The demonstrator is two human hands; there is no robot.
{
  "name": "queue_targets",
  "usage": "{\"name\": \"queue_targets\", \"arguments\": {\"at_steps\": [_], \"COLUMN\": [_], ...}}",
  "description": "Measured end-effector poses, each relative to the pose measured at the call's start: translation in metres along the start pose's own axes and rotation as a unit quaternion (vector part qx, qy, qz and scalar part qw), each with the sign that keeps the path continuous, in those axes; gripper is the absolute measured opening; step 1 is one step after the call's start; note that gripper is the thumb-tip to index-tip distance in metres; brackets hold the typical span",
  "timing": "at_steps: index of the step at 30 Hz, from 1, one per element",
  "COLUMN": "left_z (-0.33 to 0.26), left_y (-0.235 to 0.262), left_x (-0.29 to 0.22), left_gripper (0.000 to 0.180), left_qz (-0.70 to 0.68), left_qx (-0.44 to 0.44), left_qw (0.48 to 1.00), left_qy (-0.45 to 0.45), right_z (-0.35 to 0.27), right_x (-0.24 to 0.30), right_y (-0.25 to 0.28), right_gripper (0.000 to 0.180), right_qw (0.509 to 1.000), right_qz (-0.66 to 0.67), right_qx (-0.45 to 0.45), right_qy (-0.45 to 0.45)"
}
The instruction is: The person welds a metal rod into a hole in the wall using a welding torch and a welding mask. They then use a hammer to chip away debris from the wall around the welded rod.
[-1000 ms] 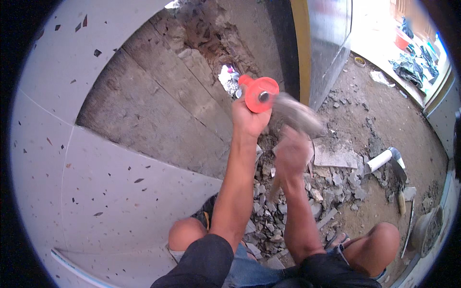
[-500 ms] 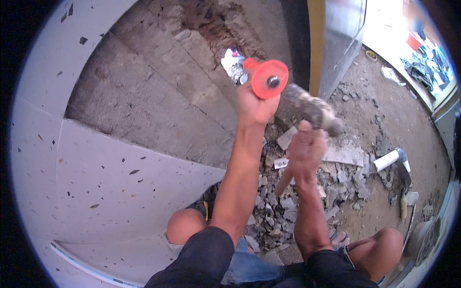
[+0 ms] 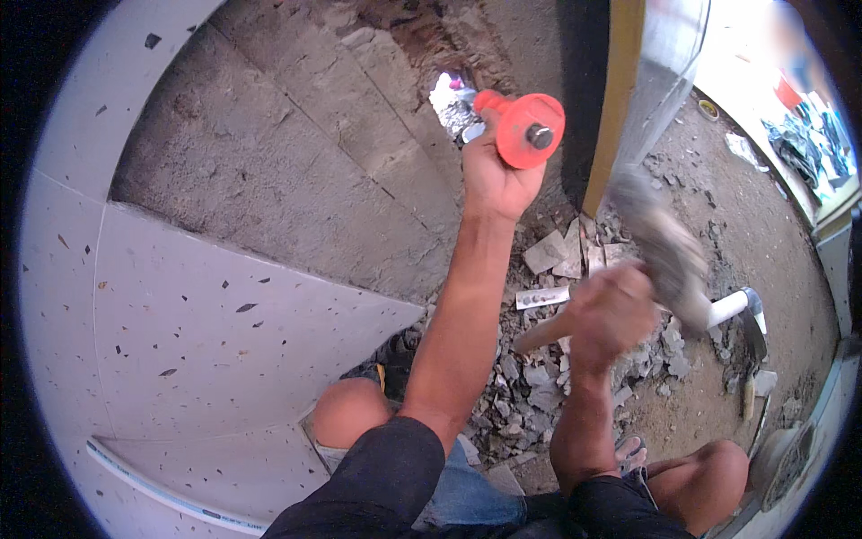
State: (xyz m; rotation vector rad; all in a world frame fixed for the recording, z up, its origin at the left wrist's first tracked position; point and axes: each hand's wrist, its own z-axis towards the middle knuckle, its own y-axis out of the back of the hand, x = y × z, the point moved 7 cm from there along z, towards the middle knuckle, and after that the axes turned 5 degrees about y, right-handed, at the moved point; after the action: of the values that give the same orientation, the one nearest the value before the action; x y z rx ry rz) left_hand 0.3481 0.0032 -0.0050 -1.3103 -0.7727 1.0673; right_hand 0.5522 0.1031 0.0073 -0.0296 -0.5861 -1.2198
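Note:
My left hand [image 3: 498,184] grips a chisel [image 3: 540,136] just behind its round orange-red hand guard [image 3: 519,126]. The chisel's steel striking end sticks out of the guard toward me; its far end is hidden. Beyond the hand, a bright silvery patch [image 3: 455,106] shows at the rough broken concrete [image 3: 359,135]. Lower and to the right, my right hand [image 3: 615,314] is closed round the wooden handle [image 3: 544,334] of a hammer. The hammer's heavy head [image 3: 663,251] is smeared by motion and is apart from the chisel.
Rubble [image 3: 530,395] and broken tile pieces [image 3: 545,253] lie below my hands. At right are a white pipe with a grey elbow [image 3: 725,308] and a curved blade with a wooden handle [image 3: 749,397]. Speckled panels [image 3: 215,332] border the left; a yellow-edged post [image 3: 613,108] stands beyond.
The hammer has swung away from the chisel, to the right and nearer to me. My left hand still grips the chisel; the whole view has shifted slightly.

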Motion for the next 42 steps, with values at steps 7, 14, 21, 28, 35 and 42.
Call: {"name": "queue_targets", "arguments": {"at_steps": [7,14,21,28,35,42], "left_z": [0.002,0.003,0.006,0.009,0.011,0.008], "left_y": [0.001,0.007,0.012,0.004,0.012,0.007], "left_x": [0.007,0.0,0.009,-0.002,0.014,-0.001], "left_gripper": [0.02,0.015,0.014,0.015,0.016,0.017], "left_qz": [-0.029,0.016,0.007,0.006,0.104,-0.023], "left_qx": [0.015,-0.008,-0.028,0.003,-0.049,-0.021], "left_qw": [0.998,1.0,1.0,1.0,0.993,0.999], "left_qy": [0.046,-0.023,-0.01,-0.023,0.017,0.01], "right_z": [-0.011,0.01,-0.015,0.027,0.028,0.016], "right_x": [-0.028,-0.043,-0.034,-0.033,-0.014,-0.04], "right_y": [-0.047,0.005,-0.069,0.032,0.002,0.013], "right_gripper": [0.043,0.04,0.022,0.015,0.016,0.04], "right_qw": [0.964,0.777,0.903,0.943,0.929,0.569], "right_qz": [0.219,0.58,0.263,0.318,0.311,0.769], "right_qx": [0.029,-0.033,0.101,-0.028,0.116,-0.081], "right_qy": [-0.148,-0.242,-0.323,-0.092,-0.164,-0.278]}}
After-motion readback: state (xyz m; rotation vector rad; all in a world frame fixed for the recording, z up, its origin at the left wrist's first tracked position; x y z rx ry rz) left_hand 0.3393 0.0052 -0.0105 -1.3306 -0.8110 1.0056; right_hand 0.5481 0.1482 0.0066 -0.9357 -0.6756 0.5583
